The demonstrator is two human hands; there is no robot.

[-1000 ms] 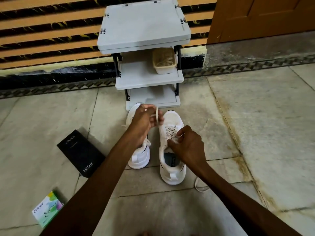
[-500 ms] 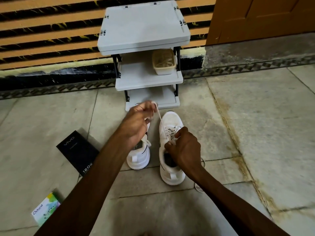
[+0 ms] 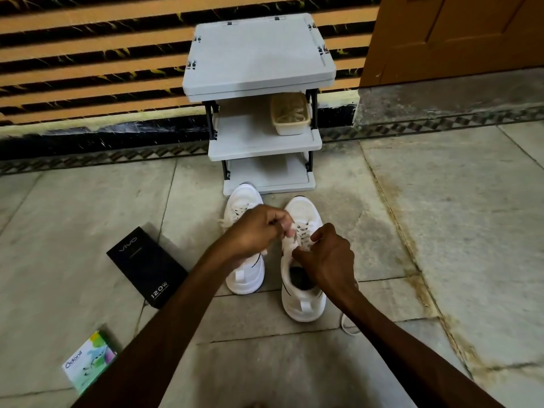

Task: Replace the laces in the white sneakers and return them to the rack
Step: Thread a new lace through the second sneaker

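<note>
Two white sneakers stand side by side on the floor, toes toward the rack. The left sneaker [image 3: 245,275] is partly covered by my left forearm. The right sneaker [image 3: 303,304] lies under both hands. My left hand [image 3: 259,228] pinches a white lace [image 3: 290,240] above the right sneaker's eyelets. My right hand [image 3: 326,260] grips the shoe's tongue and lace area near the collar. A loose lace end [image 3: 348,328] trails on the floor behind the right heel. The grey three-shelf rack [image 3: 259,83] stands just beyond the toes.
A beige tub [image 3: 290,116] of laces sits on the rack's middle shelf. A black phone box [image 3: 147,266] and a small colourful carton [image 3: 88,360] lie on the floor to the left. A wooden door [image 3: 456,36] is at the upper right.
My left hand has come down and toward the right sneaker, shortening the raised length of lace. My right hand stayed at the shoe's collar.
</note>
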